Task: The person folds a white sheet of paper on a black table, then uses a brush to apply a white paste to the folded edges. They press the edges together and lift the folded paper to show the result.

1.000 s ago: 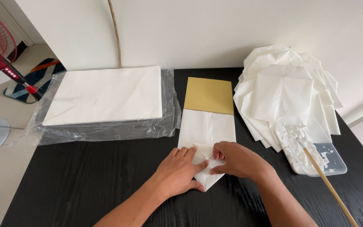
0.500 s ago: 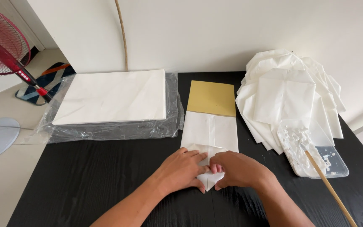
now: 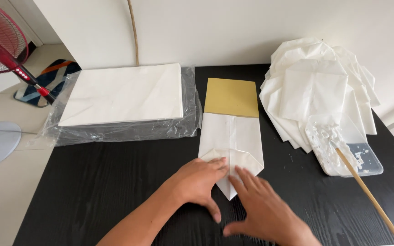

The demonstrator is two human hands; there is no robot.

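Folded paper (image 3: pixel 231 145), lengthwise, tip nearward

White folded paper (image 3: pixel 231 136) (gold card (image 3: pixel 231 97) beneath) on black table (image 3: pixel 106 182).

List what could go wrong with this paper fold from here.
The left hand alone pins the folded paper; the right hand lies mostly off it, so the pointed flap might spring open or skew. The glue tray and stick sit near the right arm; a nudge might smear paste.

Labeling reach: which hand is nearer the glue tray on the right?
Right. The right hand sits left of and below the glue tray; the left hand is farther left, pressing the folded white paper.
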